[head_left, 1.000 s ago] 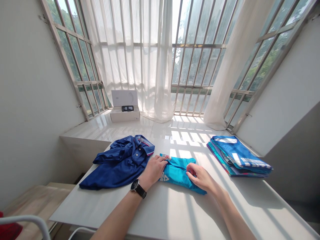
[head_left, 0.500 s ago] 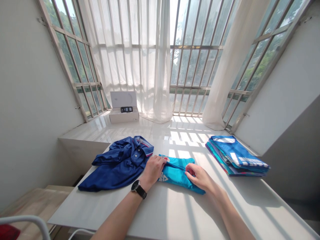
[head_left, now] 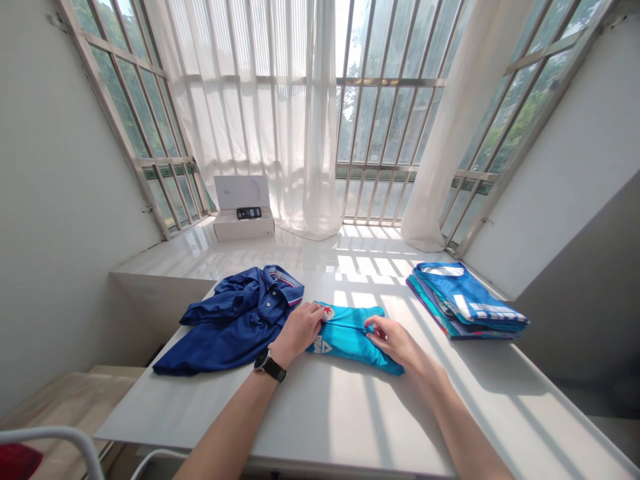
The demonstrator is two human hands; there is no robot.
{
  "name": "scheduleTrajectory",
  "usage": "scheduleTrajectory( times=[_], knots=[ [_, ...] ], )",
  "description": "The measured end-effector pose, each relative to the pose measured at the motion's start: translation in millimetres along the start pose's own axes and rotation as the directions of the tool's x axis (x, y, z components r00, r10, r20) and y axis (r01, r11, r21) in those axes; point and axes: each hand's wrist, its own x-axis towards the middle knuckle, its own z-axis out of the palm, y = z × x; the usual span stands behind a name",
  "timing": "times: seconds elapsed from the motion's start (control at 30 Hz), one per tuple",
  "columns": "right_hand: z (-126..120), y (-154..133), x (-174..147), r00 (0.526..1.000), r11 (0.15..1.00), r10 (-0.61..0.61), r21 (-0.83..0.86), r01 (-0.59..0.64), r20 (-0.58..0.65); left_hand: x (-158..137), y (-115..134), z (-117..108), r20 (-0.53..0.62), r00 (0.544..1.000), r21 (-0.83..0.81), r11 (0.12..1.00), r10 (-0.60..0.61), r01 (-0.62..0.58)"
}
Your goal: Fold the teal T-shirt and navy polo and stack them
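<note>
A turquoise shirt (head_left: 345,337), folded into a narrow bundle with a white logo and a red star, lies on the white table in front of me. At its left end my left hand (head_left: 301,330) grips the fabric, its fingers curled over the edge near the star. My right hand (head_left: 393,339) has its thumb and forefinger closed on the cloth at the right end. A lengthwise fold line runs between both hands. To the left of it a navy polo shirt (head_left: 227,333) lies loosely bunched, its striped collar pointing away from me and close to my left hand.
On the right rests a stack of folded shirts (head_left: 467,303), a blue one on top. An open white box (head_left: 245,229) with a black device (head_left: 249,213) in it stands on the window ledge. A white chair frame (head_left: 55,437) is at the lower left.
The fold in the middle of the turquoise shirt has flattened and its layers lie closer together. Both hands stay at its ends. The whole view has shifted slightly.
</note>
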Motion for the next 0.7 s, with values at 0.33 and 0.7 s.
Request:
scheduleTrajectory(
  times=[0.33,0.7],
  knots=[
    [4,4,2,0.998,0.995,-0.059,-0.076,0.058,-0.014,-4,3,-4,0.047,0.998,0.035,0.999,0.038,-0.04],
    [-11,1,5,0.895,0.992,-0.048,-0.124,-0.009,-0.444,1,6,5,0.0,0.998,-0.052,0.996,0.07,-0.07]
  ],
)
